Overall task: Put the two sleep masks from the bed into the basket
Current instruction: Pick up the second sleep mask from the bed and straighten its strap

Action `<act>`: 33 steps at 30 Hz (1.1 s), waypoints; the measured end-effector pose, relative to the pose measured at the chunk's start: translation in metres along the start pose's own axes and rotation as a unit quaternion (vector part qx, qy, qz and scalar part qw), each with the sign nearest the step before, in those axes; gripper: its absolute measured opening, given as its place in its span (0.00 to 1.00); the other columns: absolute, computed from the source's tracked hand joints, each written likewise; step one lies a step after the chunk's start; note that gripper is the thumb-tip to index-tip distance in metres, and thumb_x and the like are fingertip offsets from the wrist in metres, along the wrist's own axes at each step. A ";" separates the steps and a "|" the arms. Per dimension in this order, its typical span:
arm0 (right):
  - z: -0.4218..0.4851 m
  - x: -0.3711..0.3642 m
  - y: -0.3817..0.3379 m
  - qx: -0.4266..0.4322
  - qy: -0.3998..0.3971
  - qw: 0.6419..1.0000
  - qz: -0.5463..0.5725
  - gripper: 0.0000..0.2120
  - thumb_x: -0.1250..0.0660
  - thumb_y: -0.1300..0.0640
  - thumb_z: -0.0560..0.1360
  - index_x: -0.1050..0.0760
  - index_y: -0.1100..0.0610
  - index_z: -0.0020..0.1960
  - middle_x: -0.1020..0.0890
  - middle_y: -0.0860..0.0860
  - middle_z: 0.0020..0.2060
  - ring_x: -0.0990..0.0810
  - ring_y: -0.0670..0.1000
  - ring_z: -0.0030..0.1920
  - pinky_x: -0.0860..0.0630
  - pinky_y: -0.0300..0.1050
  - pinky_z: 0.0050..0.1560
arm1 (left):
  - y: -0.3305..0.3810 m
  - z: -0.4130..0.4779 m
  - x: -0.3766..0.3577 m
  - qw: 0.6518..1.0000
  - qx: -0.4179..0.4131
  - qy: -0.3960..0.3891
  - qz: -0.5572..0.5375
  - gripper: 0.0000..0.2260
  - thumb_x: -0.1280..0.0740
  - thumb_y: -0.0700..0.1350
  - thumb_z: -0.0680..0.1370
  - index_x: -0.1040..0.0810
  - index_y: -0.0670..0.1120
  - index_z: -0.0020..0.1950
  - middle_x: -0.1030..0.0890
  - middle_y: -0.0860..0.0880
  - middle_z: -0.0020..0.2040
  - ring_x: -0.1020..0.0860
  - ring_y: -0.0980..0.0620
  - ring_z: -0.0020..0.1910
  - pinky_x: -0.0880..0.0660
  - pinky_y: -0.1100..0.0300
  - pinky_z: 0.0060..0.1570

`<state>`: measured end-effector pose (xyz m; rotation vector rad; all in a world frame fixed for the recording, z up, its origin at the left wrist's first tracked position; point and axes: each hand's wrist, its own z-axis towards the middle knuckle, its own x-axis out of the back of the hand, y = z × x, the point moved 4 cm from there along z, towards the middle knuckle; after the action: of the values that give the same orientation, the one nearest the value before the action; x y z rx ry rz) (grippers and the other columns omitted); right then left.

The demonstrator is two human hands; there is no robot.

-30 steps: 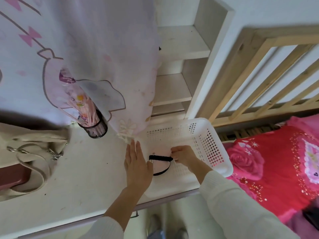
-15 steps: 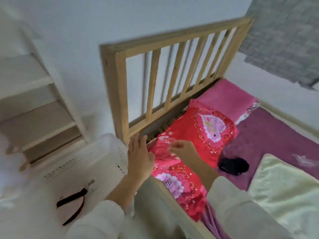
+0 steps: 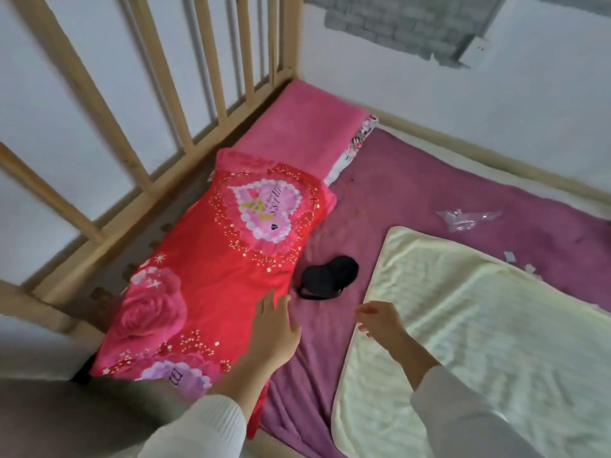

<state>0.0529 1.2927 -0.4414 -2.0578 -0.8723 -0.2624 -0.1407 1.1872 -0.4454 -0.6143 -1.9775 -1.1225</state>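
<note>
A black sleep mask (image 3: 330, 281) lies on the purple bed sheet (image 3: 413, 196), between the red pillow and the cream blanket, its strap trailing toward me. My left hand (image 3: 274, 330) hovers flat with fingers spread, just below and left of the mask, over the pillow's edge. My right hand (image 3: 380, 320) hangs loosely curled and holds nothing, a short way below and right of the mask. Neither hand touches the mask. The basket and the other mask are out of view.
A red pillow with hearts and roses (image 3: 218, 269) lies along the wooden slatted rail (image 3: 139, 160). A pink pillow (image 3: 297, 133) sits behind it. A cream blanket (image 3: 479, 342) covers the right side. A scrap of clear plastic (image 3: 463, 219) lies farther back on the sheet.
The view swung from the basket on the desk to the bed. My right hand let go of the first mask in the basket, and both hands moved over toward the black mask.
</note>
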 end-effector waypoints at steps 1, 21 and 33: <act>0.014 0.008 0.012 -0.018 -0.004 1.000 0.000 0.05 0.31 0.63 0.70 0.19 0.66 0.41 0.20 0.57 0.36 0.22 0.54 0.36 0.28 0.47 0.38 | 0.004 0.009 -0.013 1.000 0.004 -0.015 0.000 0.26 0.38 0.46 0.76 0.37 0.44 0.73 0.40 0.39 0.76 0.44 0.42 0.76 0.47 0.52 0.74; 0.243 -0.071 0.076 -0.161 0.035 0.983 0.083 0.15 0.29 0.51 0.69 0.23 0.62 0.47 0.21 0.57 0.36 0.22 0.56 0.35 0.27 0.46 0.35 | -0.039 0.195 -0.155 0.993 0.031 -0.117 -0.016 0.23 0.37 0.43 0.76 0.30 0.43 0.72 0.31 0.41 0.73 0.35 0.40 0.70 0.39 0.52 0.71; 0.190 -0.037 0.008 -0.040 -0.028 0.993 0.111 0.06 0.34 0.63 0.75 0.22 0.53 0.48 0.17 0.63 0.50 0.18 0.63 0.50 0.21 0.61 0.52 | -0.014 0.171 -0.095 0.886 0.222 -0.034 -0.406 0.14 0.29 0.43 0.72 0.26 0.51 0.56 0.20 0.46 0.47 0.22 0.54 0.43 0.28 0.63 0.41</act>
<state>0.0068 1.4204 -0.5796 -2.2244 -0.6672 -0.1207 -0.1596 1.3256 -0.5839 0.4824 -2.5202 -1.0287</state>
